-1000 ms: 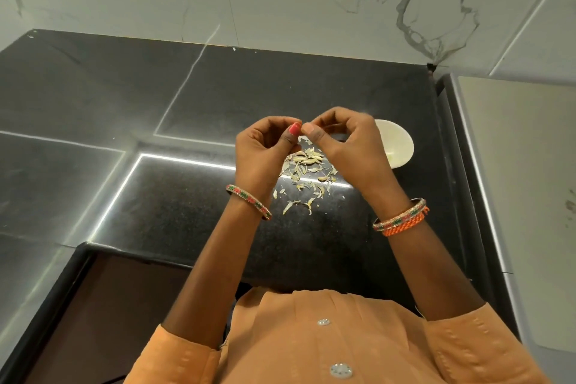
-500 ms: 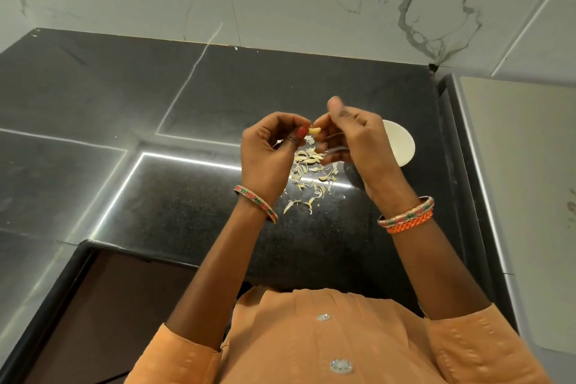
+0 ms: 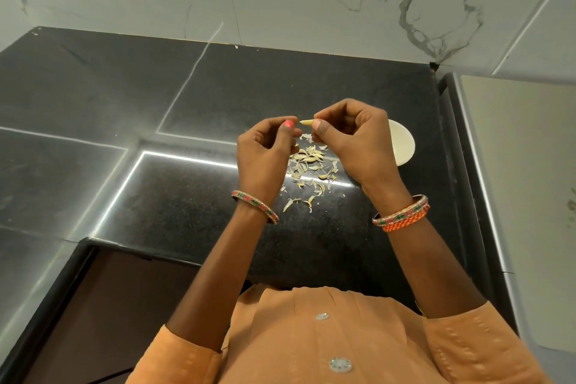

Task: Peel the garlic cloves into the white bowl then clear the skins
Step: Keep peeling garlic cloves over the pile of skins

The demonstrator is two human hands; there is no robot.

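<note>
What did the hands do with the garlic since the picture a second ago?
The hands drew slightly apart. The right hand now pinches a garlic clove whose pale tip sticks out; a second ago the fingertips met and hid it. The left hand sits just beside the tip, fingers curled; whether it holds anything is unclear. The skins and white bowl stayed put on the counter.

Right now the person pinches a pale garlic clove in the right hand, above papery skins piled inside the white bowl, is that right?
Not quite. The head view shows the papery skins scattered on the black stone counter, left of the white bowl, not inside it. The right hand does pinch the pale garlic clove.
</note>
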